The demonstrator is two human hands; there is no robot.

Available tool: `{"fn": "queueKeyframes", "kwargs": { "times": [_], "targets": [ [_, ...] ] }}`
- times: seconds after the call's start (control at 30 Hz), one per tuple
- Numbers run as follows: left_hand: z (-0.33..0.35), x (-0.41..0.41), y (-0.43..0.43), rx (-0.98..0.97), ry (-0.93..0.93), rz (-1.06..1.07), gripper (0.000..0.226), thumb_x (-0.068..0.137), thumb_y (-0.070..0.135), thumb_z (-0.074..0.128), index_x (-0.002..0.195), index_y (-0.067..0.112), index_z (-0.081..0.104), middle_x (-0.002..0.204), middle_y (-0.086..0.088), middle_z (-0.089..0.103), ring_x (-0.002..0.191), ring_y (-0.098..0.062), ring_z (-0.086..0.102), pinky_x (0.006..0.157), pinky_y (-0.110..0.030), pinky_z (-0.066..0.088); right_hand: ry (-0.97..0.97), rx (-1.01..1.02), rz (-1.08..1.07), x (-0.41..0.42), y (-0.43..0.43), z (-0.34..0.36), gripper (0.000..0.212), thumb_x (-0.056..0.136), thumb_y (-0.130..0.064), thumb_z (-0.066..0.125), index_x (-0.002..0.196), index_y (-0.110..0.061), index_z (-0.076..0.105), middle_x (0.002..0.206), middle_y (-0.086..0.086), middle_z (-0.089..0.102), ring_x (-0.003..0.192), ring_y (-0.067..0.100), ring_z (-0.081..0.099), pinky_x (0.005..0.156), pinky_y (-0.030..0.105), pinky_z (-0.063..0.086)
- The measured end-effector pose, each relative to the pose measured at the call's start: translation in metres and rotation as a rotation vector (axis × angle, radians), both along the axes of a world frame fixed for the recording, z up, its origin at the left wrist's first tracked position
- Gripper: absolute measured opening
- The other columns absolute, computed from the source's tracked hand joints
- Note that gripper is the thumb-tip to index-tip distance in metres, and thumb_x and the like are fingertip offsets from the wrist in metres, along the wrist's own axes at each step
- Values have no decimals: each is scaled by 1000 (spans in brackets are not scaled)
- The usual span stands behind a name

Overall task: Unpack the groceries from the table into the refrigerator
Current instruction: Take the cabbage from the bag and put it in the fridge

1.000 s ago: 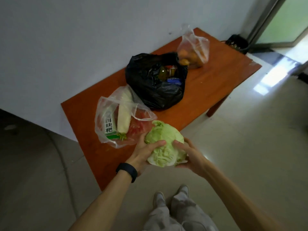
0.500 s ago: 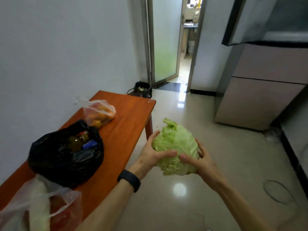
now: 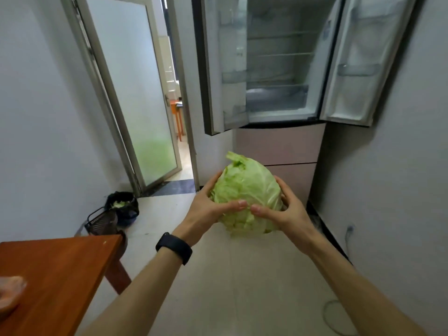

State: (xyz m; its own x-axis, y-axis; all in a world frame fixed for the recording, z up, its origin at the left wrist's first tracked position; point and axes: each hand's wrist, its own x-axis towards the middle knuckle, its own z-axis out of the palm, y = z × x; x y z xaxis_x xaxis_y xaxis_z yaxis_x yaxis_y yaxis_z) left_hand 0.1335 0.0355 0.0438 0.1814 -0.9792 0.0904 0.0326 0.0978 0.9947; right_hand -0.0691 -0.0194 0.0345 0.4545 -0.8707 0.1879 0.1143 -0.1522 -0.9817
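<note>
A pale green cabbage (image 3: 247,190) is held in mid-air over the floor, between both hands. My left hand (image 3: 206,209), with a black band on its wrist, cups its left side. My right hand (image 3: 283,212) cups its right side. Straight ahead stands the refrigerator (image 3: 276,69), both upper doors swung open, its glass shelves bare. Its pink lower drawers (image 3: 278,146) are closed. The orange wooden table (image 3: 55,275) shows its corner at lower left, with the edge of a clear plastic bag (image 3: 9,292) on it.
A black bin (image 3: 122,207) with green scraps and a dark wire basket (image 3: 101,221) sit on the floor by the left wall. A frosted glass door (image 3: 135,93) stands ajar beside an open doorway. The refrigerator's left door (image 3: 223,64) juts out. A cable (image 3: 334,318) lies at lower right.
The view has swung from the table to the refrigerator, and its open interior now fills the top. The cabbage, still in both hands, has been carried away from the table.
</note>
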Motion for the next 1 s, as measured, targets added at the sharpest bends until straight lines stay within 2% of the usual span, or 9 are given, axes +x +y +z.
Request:
{"fn": "queueKeyframes", "kwargs": {
  "times": [0.07,0.17,0.23,0.37,0.53,0.67,0.8,0.9,1.0],
  "targets": [
    [14,-10,-38,-32,-17,-13,87,59,25,94,130,53,52,125,11,65,112,-15,66,89,-46,58,-7,-49,-26,-12,-35,11,87,65,-23,89,140,-33,47,118,-13,68,105,3,66,79,26,58],
    [31,-18,-92,-75,-60,-38,95,64,20,92,142,45,45,131,9,61,113,-14,65,89,-44,59,-1,-95,-67,-23,-87,22,99,63,-28,92,147,-33,41,130,-5,63,112,7,65,86,32,59],
    [41,-21,-128,-112,-74,-52,95,66,15,90,145,42,43,130,8,60,110,-12,66,86,-40,60,-1,-129,-91,-27,-122,28,103,62,-29,93,149,-32,38,131,-4,62,110,6,65,85,31,59],
    [54,-19,-206,-181,-76,-87,95,68,10,88,146,37,43,129,7,62,108,-10,67,85,-37,60,-8,-187,-111,-25,-202,41,103,63,-30,92,150,-32,37,133,-5,60,112,6,64,83,28,58],
    [71,-3,-318,-233,-64,-101,94,60,14,91,139,42,48,125,9,66,110,-12,67,86,-38,59,-16,-247,-137,-9,-310,59,98,65,-25,90,148,-30,39,131,-4,62,115,10,64,87,35,59],
    [91,16,-413,-245,-70,-134,101,57,16,96,141,42,48,128,7,65,112,-14,67,90,-42,58,3,-274,-169,8,-402,79,100,64,-28,92,149,-28,39,133,-2,60,118,12,62,91,39,58],
    [112,27,-502,-280,-67,-132,86,58,15,93,127,49,54,122,11,69,112,-15,67,91,-44,57,4,-298,-213,18,-487,99,107,61,-34,94,150,-29,36,136,-4,57,119,13,61,89,38,59],
    [117,28,-563,-298,-71,-116,91,59,15,92,135,44,50,126,9,67,112,-14,67,93,-44,56,20,-314,-218,20,-546,108,110,59,-40,94,151,-33,34,139,-5,55,123,15,59,90,41,58],
    [116,28,-624,-297,-67,-121,97,60,14,93,141,40,47,130,6,64,113,-14,66,93,-42,57,27,-317,-230,19,-603,109,113,57,-44,94,151,-34,34,139,-6,55,119,10,61,88,37,59]
  ]
}}
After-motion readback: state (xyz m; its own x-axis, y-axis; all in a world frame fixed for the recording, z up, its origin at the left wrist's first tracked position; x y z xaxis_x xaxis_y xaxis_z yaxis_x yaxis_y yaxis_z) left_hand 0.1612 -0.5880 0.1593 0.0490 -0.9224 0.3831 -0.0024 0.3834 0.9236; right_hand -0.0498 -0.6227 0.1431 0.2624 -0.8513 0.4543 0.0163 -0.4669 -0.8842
